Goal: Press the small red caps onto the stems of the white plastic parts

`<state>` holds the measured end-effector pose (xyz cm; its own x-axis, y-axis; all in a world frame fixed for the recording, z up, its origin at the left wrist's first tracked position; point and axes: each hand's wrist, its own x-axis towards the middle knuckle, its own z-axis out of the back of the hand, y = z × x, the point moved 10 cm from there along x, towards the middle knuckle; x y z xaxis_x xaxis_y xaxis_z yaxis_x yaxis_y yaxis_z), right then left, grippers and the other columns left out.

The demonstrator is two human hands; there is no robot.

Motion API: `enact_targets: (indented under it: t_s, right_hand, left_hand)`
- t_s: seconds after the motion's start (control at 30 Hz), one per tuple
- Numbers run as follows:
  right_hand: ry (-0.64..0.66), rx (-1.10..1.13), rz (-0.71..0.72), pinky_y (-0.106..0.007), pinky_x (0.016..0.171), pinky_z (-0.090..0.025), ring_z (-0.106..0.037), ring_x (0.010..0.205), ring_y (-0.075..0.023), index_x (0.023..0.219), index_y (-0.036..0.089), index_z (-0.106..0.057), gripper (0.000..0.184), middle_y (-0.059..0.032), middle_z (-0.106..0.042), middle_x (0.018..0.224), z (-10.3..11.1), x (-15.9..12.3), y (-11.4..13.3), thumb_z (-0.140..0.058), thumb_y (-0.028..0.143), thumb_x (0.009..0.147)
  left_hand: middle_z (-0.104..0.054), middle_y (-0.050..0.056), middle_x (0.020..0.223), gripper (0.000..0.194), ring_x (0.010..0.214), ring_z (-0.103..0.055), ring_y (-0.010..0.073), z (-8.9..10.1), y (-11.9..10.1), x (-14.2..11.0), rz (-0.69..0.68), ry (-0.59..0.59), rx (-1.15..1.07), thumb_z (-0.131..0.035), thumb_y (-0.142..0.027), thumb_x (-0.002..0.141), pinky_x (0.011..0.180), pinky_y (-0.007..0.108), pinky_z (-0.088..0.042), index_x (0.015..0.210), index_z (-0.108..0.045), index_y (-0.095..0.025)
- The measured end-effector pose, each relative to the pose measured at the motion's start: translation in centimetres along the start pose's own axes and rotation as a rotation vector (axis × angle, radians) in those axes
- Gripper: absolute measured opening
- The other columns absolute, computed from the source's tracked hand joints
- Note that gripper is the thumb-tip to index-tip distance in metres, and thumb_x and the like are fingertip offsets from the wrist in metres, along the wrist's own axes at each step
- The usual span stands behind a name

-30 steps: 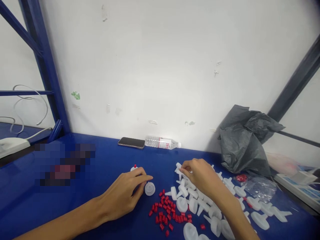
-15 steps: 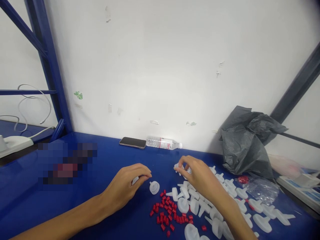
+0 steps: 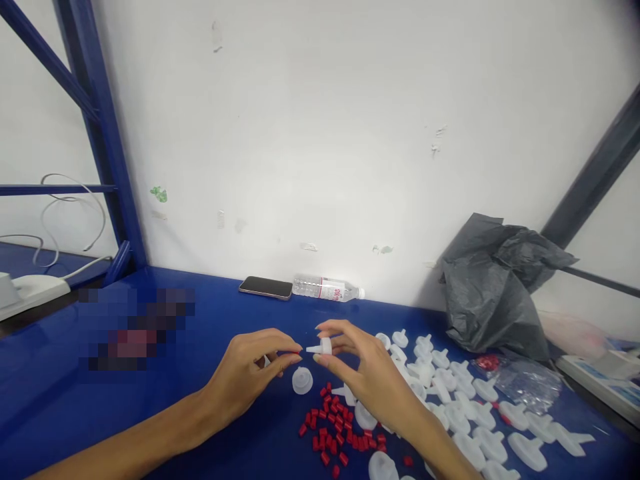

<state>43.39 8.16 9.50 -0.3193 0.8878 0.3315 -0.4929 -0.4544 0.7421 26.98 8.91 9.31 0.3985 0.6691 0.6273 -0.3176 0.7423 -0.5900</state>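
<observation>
The left forearm and right forearm are bare as far as they show, both slim and smooth, narrowing at the wrists. The left hand and right hand are bare too, with slender, tapering fingers; nails show at the right hand's tips.

No text is legible: red marks (too small to read) show on the bottle near the back edge of the table.
</observation>
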Motion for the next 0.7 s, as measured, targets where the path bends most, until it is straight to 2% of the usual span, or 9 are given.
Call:
enact_targets:
  t_s: [0.13, 0.27, 0.4, 0.5, 0.6, 0.7]
  right_hand:
    - [0.017, 0.127, 0.007, -0.033, 0.092, -0.058, -0.07, 0.1, -0.0175, 0.119, 0.032, -0.066, 0.03, 0.0006, -0.07, 0.115, -0.7, 0.0, 0.3, -0.074, 0.034, 0.09]
    - [0.03, 0.169, 0.046, -0.033, 0.092, -0.059, -0.071, 0.099, -0.0182, 0.114, 0.03, -0.069, 0.027, 0.0003, -0.071, 0.111, -1.3, 0.0, 0.9, -0.075, 0.036, 0.088]
    - [0.013, 0.15, 0.061, -0.038, 0.095, -0.059, -0.072, 0.102, -0.021, 0.124, 0.032, -0.068, 0.042, -0.0014, -0.073, 0.119, -1.3, 0.0, 0.7, -0.079, 0.036, 0.084]
    - [-0.004, 0.022, 0.047, -0.042, 0.098, -0.058, -0.072, 0.105, -0.0237, 0.127, 0.036, -0.069, 0.045, -0.0007, -0.075, 0.119, -1.1, -0.1, 0.5, -0.08, 0.038, 0.084]
    - [-0.011, -0.074, 0.089, -0.041, 0.098, -0.057, -0.071, 0.106, -0.0239, 0.123, 0.037, -0.073, 0.037, 0.0007, -0.077, 0.115, -1.1, -0.4, 1.2, -0.078, 0.036, 0.087]
    - [-0.017, -0.065, 0.169, -0.037, 0.098, -0.057, -0.07, 0.11, -0.0223, 0.126, 0.036, -0.071, 0.037, 0.0005, -0.076, 0.119, -1.3, -0.7, 2.3, -0.076, 0.03, 0.089]
  left_hand:
    - [-0.076, 0.004, 0.087, 0.015, 0.056, -0.063, 0.0082, 0.2, -1.1, 0.0, -0.076, -0.003, 0.021, -0.067, -0.029, 0.096, 0.049, 0.017, -0.047, 0.097, -0.078, -0.019]
    - [-0.076, 0.003, 0.085, 0.017, 0.053, -0.063, 0.0076, 0.1, -1.2, -0.3, -0.081, -0.01, -0.003, -0.067, -0.032, 0.096, 0.048, 0.017, -0.046, 0.096, -0.077, -0.019]
    - [-0.075, 0.0, 0.077, 0.024, 0.049, -0.058, 0.0075, 0.1, -0.1, -0.4, -0.015, -0.026, 0.077, -0.07, -0.042, 0.093, 0.05, 0.019, -0.046, 0.102, -0.077, -0.02]
    - [-0.071, 0.0, 0.076, 0.028, 0.059, -0.057, 0.0102, -0.7, -0.1, -0.5, -0.061, 0.049, 0.2, -0.059, -0.043, 0.1, 0.063, 0.023, -0.048, 0.096, -0.075, -0.02]
    - [-0.065, 0.0, 0.078, 0.035, 0.066, -0.055, 0.012, -1.7, -0.1, -0.7, -0.054, 0.17, 0.246, -0.044, -0.039, 0.107, 0.063, 0.024, -0.041, 0.089, -0.067, -0.019]
    - [-0.06, 0.0, 0.08, 0.035, 0.067, -0.049, 0.013, -2.3, -0.4, -0.9, -0.04, 0.253, 0.214, -0.036, -0.034, 0.109, 0.064, 0.026, -0.037, 0.085, -0.057, -0.018]
